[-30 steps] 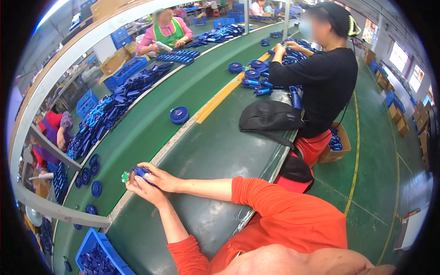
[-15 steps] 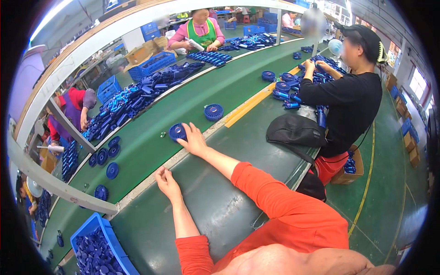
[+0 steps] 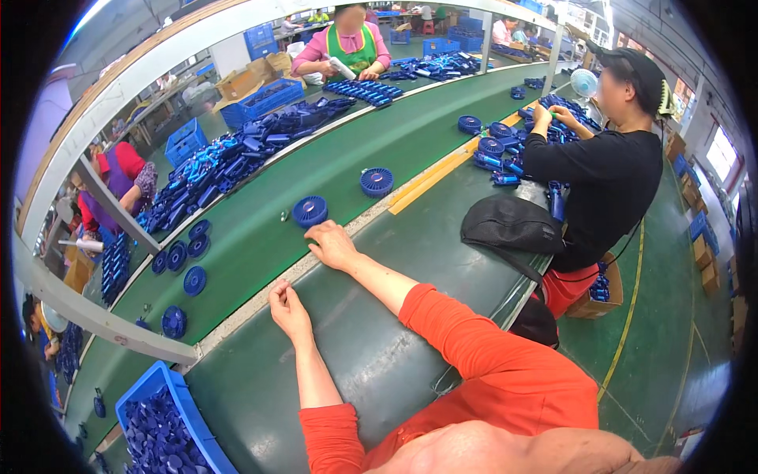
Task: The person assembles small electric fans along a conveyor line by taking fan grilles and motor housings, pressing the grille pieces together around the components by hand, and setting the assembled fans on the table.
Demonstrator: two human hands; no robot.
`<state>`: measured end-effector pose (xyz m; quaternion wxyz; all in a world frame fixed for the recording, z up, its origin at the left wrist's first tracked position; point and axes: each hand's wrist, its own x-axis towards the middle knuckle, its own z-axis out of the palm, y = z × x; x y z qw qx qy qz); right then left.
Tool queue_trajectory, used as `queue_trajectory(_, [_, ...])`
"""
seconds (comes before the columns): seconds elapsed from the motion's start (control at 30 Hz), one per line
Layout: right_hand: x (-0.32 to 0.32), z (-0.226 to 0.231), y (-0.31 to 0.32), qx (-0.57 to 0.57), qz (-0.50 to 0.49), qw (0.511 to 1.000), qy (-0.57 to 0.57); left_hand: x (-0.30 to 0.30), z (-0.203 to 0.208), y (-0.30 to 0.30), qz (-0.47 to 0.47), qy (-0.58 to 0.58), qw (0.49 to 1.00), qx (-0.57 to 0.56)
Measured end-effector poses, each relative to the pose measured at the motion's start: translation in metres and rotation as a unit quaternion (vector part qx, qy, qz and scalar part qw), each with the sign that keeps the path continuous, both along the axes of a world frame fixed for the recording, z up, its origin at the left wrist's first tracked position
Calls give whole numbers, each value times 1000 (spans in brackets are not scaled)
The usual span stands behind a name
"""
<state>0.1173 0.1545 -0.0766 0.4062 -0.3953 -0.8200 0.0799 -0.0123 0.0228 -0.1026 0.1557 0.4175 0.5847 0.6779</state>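
My right hand (image 3: 332, 244) rests over the pale ledge beside the green conveyor belt (image 3: 253, 257), fingers slightly bent and apart, holding nothing I can see. Just beyond its fingertips lies a round dark-blue part with radial slots, like a fan cover (image 3: 309, 212), apart from the hand. A second slotted round part (image 3: 377, 182) sits farther right on the belt. Nearer me, my left hand (image 3: 290, 313) hovers at the edge of the dark green worktop (image 3: 371, 355), fingers curled and thumb drawn to them. Whatever it may pinch is hidden.
Several round blue parts (image 3: 194, 280) lie on the belt to the left. A blue crate (image 3: 178, 415) of small dark-blue pieces stands lower left. A black bag (image 3: 509, 227) lies on the right, by a co-worker in black (image 3: 600, 174). A white post (image 3: 126, 336) rises at left.
My right hand has come off the slotted round part, which now lies a little farther from it. My left hand stays nearly in place, thumb and fingers closer together.
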Motion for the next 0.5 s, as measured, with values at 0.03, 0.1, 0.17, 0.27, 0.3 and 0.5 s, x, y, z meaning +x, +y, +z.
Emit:
queue_trajectory(0.03, [-3, 0, 1, 21, -2, 1000, -4, -2, -1, 0, 5, 16, 1000, 10])
queue_trajectory(0.1, [-1, -8, 8, 32, -31, 999, -5, 3, 1, 2, 15, 47, 999, 10])
queue_trajectory(0.17, [-9, -8, 7, 2, 25, 1000, 11, -4, 1, -1, 41, 56, 998, 5])
queue_trajectory(0.27, [2, -9, 15, 16, 40, 998, 54, 4, 1, 4, 24, 49, 999, 1])
queue_trajectory(0.3, [4, -9, 15, 1, 37, 997, 63, 7, 4, 3, 23, 47, 999, 1])
queue_trajectory(0.5, [0, -6, 7, -16, 52, 997, 56, 7, 5, -3, 31, 7, 999, 26])
